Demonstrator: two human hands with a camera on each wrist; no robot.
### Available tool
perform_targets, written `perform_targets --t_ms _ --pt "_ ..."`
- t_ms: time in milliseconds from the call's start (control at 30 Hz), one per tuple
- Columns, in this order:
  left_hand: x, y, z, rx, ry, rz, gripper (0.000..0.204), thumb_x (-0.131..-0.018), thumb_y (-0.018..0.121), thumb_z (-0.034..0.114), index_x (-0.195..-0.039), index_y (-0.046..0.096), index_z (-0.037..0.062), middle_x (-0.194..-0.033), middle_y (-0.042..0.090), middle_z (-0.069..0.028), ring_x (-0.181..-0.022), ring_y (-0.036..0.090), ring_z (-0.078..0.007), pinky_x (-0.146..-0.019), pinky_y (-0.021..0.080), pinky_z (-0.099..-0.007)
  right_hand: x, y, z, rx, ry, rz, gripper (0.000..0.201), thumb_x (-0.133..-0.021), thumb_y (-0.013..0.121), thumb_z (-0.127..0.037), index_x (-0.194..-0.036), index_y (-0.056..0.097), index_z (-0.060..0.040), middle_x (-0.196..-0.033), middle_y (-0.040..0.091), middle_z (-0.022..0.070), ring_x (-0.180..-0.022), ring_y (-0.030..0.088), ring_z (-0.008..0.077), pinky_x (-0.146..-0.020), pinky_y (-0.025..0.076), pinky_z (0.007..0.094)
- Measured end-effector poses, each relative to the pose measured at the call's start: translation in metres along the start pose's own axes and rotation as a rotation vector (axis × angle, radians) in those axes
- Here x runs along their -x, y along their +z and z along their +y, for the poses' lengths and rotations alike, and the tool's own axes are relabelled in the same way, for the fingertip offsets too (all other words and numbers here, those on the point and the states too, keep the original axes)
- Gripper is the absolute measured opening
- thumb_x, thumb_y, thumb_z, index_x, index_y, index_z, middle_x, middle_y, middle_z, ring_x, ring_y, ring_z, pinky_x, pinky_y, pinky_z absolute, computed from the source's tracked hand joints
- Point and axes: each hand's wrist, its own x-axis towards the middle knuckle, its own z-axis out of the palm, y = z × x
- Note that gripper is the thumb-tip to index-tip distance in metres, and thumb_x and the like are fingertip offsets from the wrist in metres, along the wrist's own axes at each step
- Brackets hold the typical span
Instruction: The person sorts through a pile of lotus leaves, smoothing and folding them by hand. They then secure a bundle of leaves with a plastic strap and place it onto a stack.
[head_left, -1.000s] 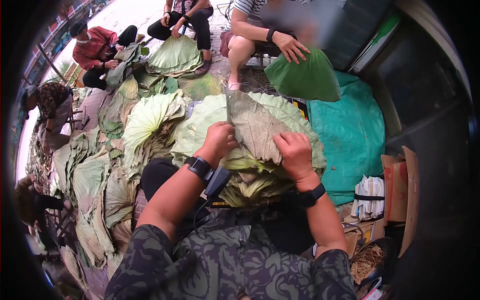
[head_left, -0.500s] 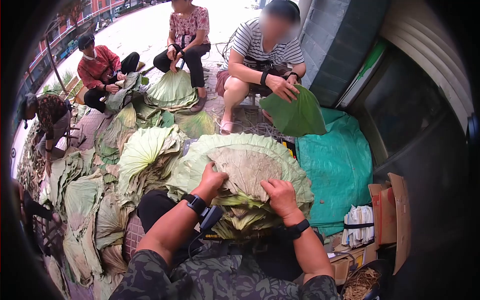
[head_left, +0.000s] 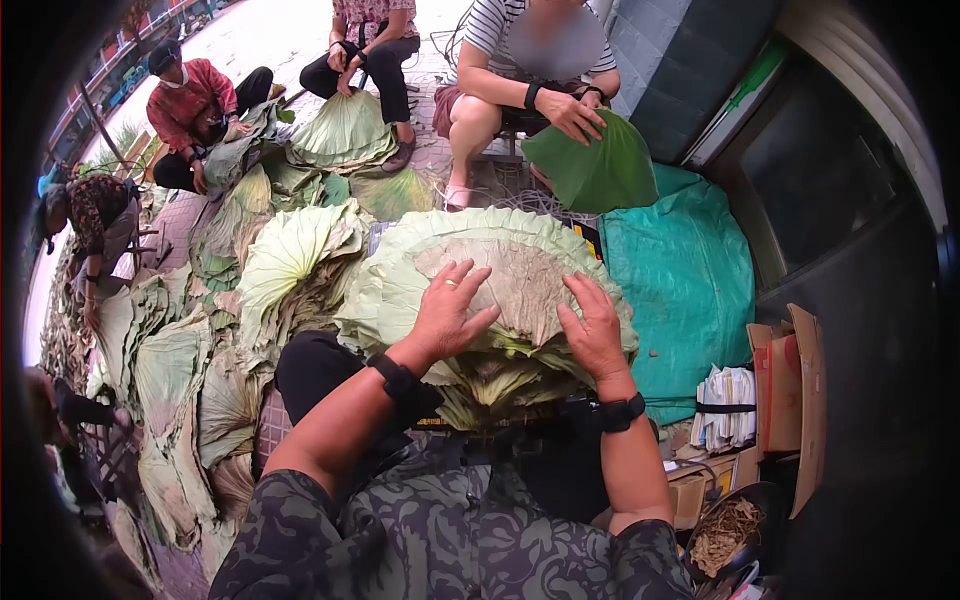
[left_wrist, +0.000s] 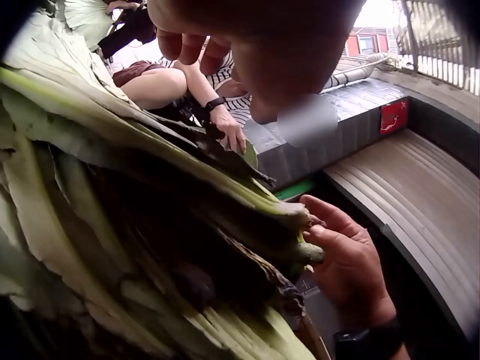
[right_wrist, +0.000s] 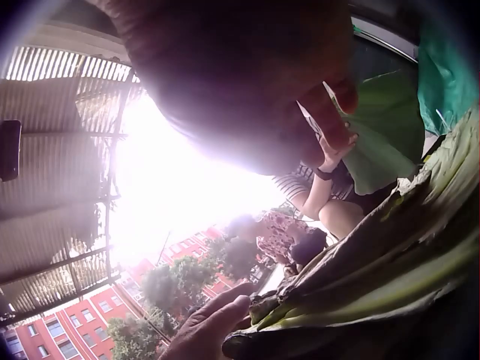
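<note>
Flatly, hands (head_left: 450, 310) on ribbed leaves (head_left: 520, 280)

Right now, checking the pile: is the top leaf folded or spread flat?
Spread flat: the top leaf lies open on the stack, both hands pressing it.

Paved ground (head_left: 250, 40), lotus leaf stacks (head_left: 290, 260), green tarp (head_left: 680, 270), cardboard box (head_left: 800, 390)

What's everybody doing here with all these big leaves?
A person presses both hands, left hand and right hand, flat with fingers spread on the top leaf of a thick leaf stack on their lap. Others sit opposite handling leaves; one holds a folded green leaf.
</note>
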Motion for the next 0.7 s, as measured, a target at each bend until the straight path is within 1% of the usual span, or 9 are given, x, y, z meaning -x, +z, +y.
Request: perform_targets --t_ms 33,100,167,200,300,333,433,500,700 --pt "0.005 0.008 -0.005 0.0 -0.001 -0.005 0.053 -0.082 0.058 0.034 -0.126 0.048 0.0053 -0.126 0.046 -0.0244 -0.121 0.04 -0.0382 -0.103 0.029 -0.0434 0.009 0.009 0.009 0.137 0.043 -0.089 0.042 -0.083 0.052 -0.023 -0.124 0.05 -0.0096 -0.125 0.049 0.0186 -0.116 0.045 0.0354 -0.1 0.032 0.0426" --pt "0.017 0.029 -0.021 0.071 -0.031 -0.331 0.051 -0.087 0.051 0.037 -0.127 0.047 0.0065 -0.13 0.043 -0.0253 -0.125 0.035 -0.0397 -0.106 0.025 -0.0442 0.029 0.03 0.033 0.272 0.095 -0.18 0.046 -0.087 0.051 -0.032 -0.128 0.047 -0.0123 -0.131 0.044 0.0195 -0.122 0.039 0.0367 -0.103 0.029 0.0432" --pt "0.023 0.029 -0.02 0.041 -0.009 -0.31 0.05 -0.09 0.045 0.039 -0.127 0.047 0.0068 -0.13 0.043 -0.0259 -0.125 0.034 -0.0403 -0.107 0.022 -0.0443 0.05 0.048 0.055 0.065 0.182 -0.294 0.052 -0.089 0.043 -0.045 -0.134 0.042 -0.0173 -0.138 0.036 0.0184 -0.127 0.031 0.0388 -0.105 0.024 0.0444" --pt "0.021 0.024 -0.016 0.033 -0.011 -0.306 0.05 -0.09 0.044 0.039 -0.128 0.047 0.007 -0.13 0.042 -0.026 -0.126 0.034 -0.0398 -0.107 0.022 -0.0441 0.055 0.048 0.052 0.091 0.191 -0.265 0.054 -0.09 0.041 -0.047 -0.135 0.04 -0.018 -0.138 0.037 0.0177 -0.127 0.032 0.0399 -0.105 0.024 0.0444" --pt "0.023 0.028 -0.02 0.048 0.035 -0.298 0.05 -0.091 0.042 0.04 -0.129 0.046 0.0068 -0.131 0.042 -0.0261 -0.128 0.032 -0.0382 -0.109 0.02 -0.0433 0.053 0.043 0.038 0.151 0.215 -0.252 0.052 -0.092 0.038 -0.041 -0.133 0.041 -0.0099 -0.135 0.039 0.0203 -0.127 0.034 0.034 -0.109 0.02 0.0379" --pt "0.021 0.027 -0.018 0.033 -0.001 -0.315 0.05 -0.091 0.042 0.039 -0.129 0.046 0.0061 -0.131 0.042 -0.0261 -0.128 0.032 -0.0375 -0.109 0.019 -0.0431 0.055 0.049 0.05 0.115 0.223 -0.247 0.052 -0.09 0.042 -0.045 -0.134 0.042 -0.0173 -0.137 0.038 0.017 -0.125 0.034 0.0392 -0.105 0.025 0.0437" --pt "0.027 0.034 -0.027 0.006 0.004 -0.32 0.051 -0.091 0.042 0.038 -0.129 0.045 0.0044 -0.13 0.043 -0.0261 -0.128 0.033 -0.0366 -0.108 0.021 -0.0435 0.057 0.046 0.046 0.101 0.205 -0.222 0.051 -0.089 0.043 -0.044 -0.133 0.043 -0.0171 -0.136 0.04 0.0169 -0.125 0.034 0.0384 -0.104 0.025 0.0438" --pt "0.023 0.034 -0.028 0.065 -0.014 -0.329 0.055 -0.088 0.041 0.049 -0.131 0.045 0.0155 -0.138 0.036 -0.022 -0.128 0.029 -0.0443 -0.104 0.024 -0.0475 0.06 0.045 0.043 0.108 0.197 -0.205 0.051 -0.09 0.042 -0.044 -0.133 0.043 -0.0171 -0.135 0.041 0.0166 -0.125 0.035 0.0376 -0.104 0.026 0.0438" --pt "0.026 0.036 -0.022 0.065 -0.019 -0.329 0.055 -0.088 0.04 0.049 -0.132 0.044 0.0151 -0.137 0.037 -0.0218 -0.128 0.028 -0.0442 -0.104 0.023 -0.049 0.068 0.051 0.043 0.156 0.202 -0.15 0.05 -0.091 0.041 -0.043 -0.134 0.042 -0.0166 -0.135 0.042 0.0153 -0.124 0.036 0.0368 -0.104 0.026 0.0435"
